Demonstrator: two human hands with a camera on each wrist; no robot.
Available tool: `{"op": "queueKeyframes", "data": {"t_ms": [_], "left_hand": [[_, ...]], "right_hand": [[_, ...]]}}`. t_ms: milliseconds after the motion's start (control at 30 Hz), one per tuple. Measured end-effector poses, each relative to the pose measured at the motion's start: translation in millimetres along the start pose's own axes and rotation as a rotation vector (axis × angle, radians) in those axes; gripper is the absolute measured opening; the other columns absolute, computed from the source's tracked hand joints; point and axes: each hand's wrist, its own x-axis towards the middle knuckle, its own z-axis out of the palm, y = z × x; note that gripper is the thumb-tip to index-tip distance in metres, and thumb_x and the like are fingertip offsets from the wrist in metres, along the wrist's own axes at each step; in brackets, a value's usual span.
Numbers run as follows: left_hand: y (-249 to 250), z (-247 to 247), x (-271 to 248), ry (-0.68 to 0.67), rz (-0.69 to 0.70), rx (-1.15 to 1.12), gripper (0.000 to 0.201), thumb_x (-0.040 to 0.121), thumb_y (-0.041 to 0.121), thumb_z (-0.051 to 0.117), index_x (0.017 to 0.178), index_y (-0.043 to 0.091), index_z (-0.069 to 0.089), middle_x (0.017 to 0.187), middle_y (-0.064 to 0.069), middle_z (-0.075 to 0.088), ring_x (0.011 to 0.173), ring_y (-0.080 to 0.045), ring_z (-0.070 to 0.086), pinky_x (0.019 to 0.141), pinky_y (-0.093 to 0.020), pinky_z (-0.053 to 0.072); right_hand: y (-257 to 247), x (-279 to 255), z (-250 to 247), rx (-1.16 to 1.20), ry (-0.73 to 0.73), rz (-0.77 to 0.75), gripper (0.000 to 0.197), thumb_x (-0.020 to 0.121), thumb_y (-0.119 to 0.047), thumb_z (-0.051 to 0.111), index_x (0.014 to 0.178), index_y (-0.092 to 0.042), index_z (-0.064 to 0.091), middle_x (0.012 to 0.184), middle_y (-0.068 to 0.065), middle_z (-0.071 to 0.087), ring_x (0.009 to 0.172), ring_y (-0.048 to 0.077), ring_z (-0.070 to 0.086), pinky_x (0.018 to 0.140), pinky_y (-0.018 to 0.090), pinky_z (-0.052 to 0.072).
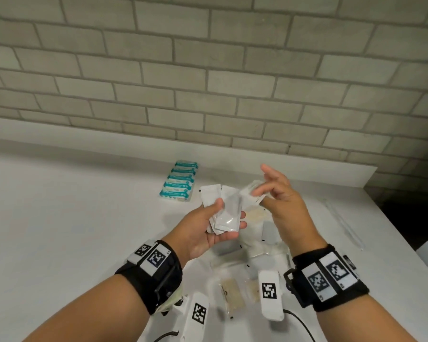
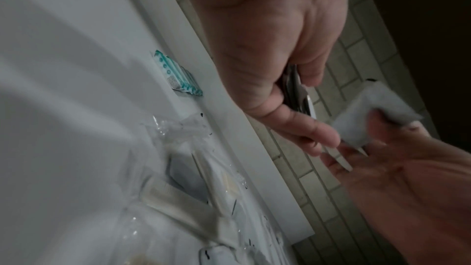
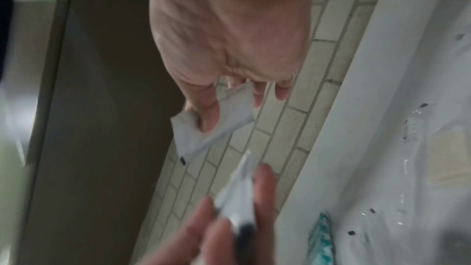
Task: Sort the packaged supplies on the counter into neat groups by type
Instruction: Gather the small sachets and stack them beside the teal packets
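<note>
Sachets (image 1: 224,213): a fanned bundle of flat white packets, plain-faced, rectangular, with sealed edges; no print is legible. The bundle is held above the counter (image 1: 72,218), in front of the person. The left hand (image 1: 203,230) grips it, thumb across the front, fingers curled behind. In the left wrist view the packet edges (image 2: 293,88) show grey and thin between thumb and fingers.

A single sachet (image 1: 250,193) of the same white type is pinched in the right hand (image 1: 282,201), thumb on one face, the other fingers spread loosely. It is blurred in the head view. The right wrist view shows it (image 3: 229,112) slightly bent under the thumb, with a small dark mark near one corner. It sits just beside the bundle's upper end; whether they touch cannot be told.

Teal packs (image 1: 179,181): a neat overlapping row of teal-and-white wrapped items lying flat on the counter towards the wall (image 1: 208,70), apart from the hands.

Clear packets (image 1: 232,292): a loose heap of transparent wrappers with pale beige or white contents, lying on the counter below the hands, unsorted and overlapping. Contents cannot be identified.

Wall is pale brick-pattern tile. Both wrists carry black bands (image 1: 153,272) with printed markers
</note>
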Motion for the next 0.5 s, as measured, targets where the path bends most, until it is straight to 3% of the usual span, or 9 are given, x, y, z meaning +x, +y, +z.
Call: {"op": "queueKeyframes", "data": {"t_ms": [67, 167, 233, 300, 367, 433, 500], "left_hand": [[5.5, -2.8, -4.0, -0.046, 0.027, 0.003, 0.032, 0.09, 0.031, 0.055, 0.115, 0.012, 0.064, 0.114, -0.015, 0.07, 0.1, -0.033, 0.069, 0.067, -0.03, 0.061], [9.6, -8.5, -5.8, -0.069, 0.073, 0.109, 0.033, 0.088, 0.01, 0.061, 0.121, 0.015, 0.061, 0.113, -0.009, 0.071, 0.101, -0.028, 0.07, 0.069, -0.025, 0.059], [10.4, -15.2, -4.6, -0.046, 0.091, 0.145, 0.038, 0.09, 0.001, 0.058, 0.126, 0.013, 0.057, 0.112, -0.008, 0.072, 0.096, -0.026, 0.072, 0.065, -0.024, 0.059], [11.6, -21.8, -3.1, -0.022, 0.086, 0.165, 0.039, 0.09, -0.003, 0.057, 0.128, 0.009, 0.055, 0.11, -0.01, 0.072, 0.09, -0.025, 0.073, 0.061, -0.024, 0.059], [13.4, -26.6, -1.5, -0.026, 0.074, 0.213, 0.04, 0.089, -0.003, 0.059, 0.127, 0.007, 0.054, 0.111, -0.012, 0.071, 0.091, -0.027, 0.073, 0.059, -0.024, 0.058], [14.7, -28.5, 0.2, -0.031, 0.065, 0.297, 0.04, 0.087, -0.001, 0.064, 0.125, 0.009, 0.056, 0.107, -0.01, 0.073, 0.09, -0.025, 0.073, 0.06, -0.026, 0.058], [16.6, -29.2, 3.1, -0.012, 0.086, 0.326, 0.037, 0.086, 0.002, 0.066, 0.119, 0.015, 0.059, 0.1, -0.005, 0.074, 0.083, -0.018, 0.073, 0.06, -0.026, 0.057]], "right_hand": [[8.0, -3.3, 13.2, -0.143, -0.141, 0.034, 0.037, 0.08, 0.013, 0.062, 0.069, -0.021, 0.073, 0.147, -0.013, 0.04, 0.135, 0.002, 0.038, 0.102, 0.01, 0.035], [24.5, -8.4, 24.1, -0.177, -0.202, 0.043, 0.051, 0.087, 0.013, 0.052, 0.067, -0.027, 0.076, 0.151, -0.016, 0.037, 0.14, 0.009, 0.034, 0.112, 0.03, 0.034], [26.9, -8.9, 25.4, -0.123, -0.144, 0.062, 0.057, 0.086, 0.016, 0.043, 0.068, -0.03, 0.073, 0.147, -0.016, 0.043, 0.139, 0.006, 0.036, 0.112, 0.034, 0.03], [21.1, -7.2, 26.0, -0.025, 0.022, 0.1, 0.048, 0.084, 0.008, 0.045, 0.074, -0.033, 0.067, 0.136, -0.014, 0.054, 0.126, 0.004, 0.05, 0.102, 0.032, 0.037], [16.7, -1.1, 24.6, -0.023, 0.151, 0.122, 0.029, 0.088, -0.008, 0.059, 0.095, -0.036, 0.063, 0.125, -0.009, 0.06, 0.104, 0.007, 0.059, 0.095, 0.036, 0.046], [12.1, 6.2, 21.3, -0.076, 0.049, 0.174, 0.033, 0.086, -0.016, 0.069, 0.114, -0.032, 0.058, 0.113, -0.005, 0.061, 0.089, 0.014, 0.058, 0.083, 0.031, 0.052], [9.9, 10.7, 22.7, -0.146, -0.07, 0.235, 0.031, 0.079, -0.014, 0.076, 0.104, -0.028, 0.064, 0.093, 0.0, 0.063, 0.077, 0.016, 0.056, 0.066, 0.024, 0.05]]}}
